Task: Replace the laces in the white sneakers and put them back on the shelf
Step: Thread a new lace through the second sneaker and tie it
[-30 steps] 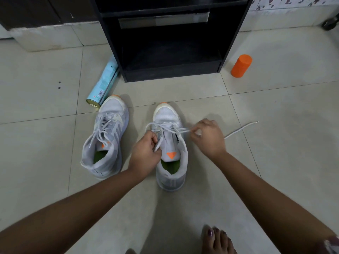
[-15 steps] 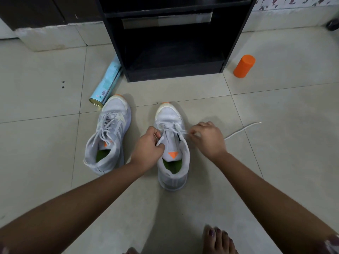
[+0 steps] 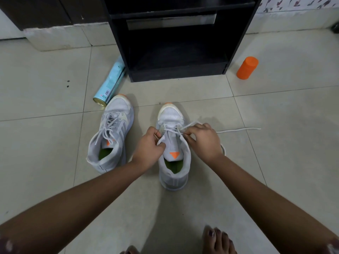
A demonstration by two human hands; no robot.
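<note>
Both ends of the lace (image 3: 236,129) are pinched, one by the left hand (image 3: 149,146), one by the right hand (image 3: 202,140), over the right shoe (image 3: 173,149), evidently so it can be threaded; the left shoe (image 3: 110,134) is left beside it, near the shelf (image 3: 176,39)

Both arms are bare, with no sleeves showing. The left hand (image 3: 148,149) and the right hand (image 3: 203,142) wear no rings and no gloves. One bare foot (image 3: 218,241) shows, and its toenails are painted a dark purple. The foot has no sock.
</note>
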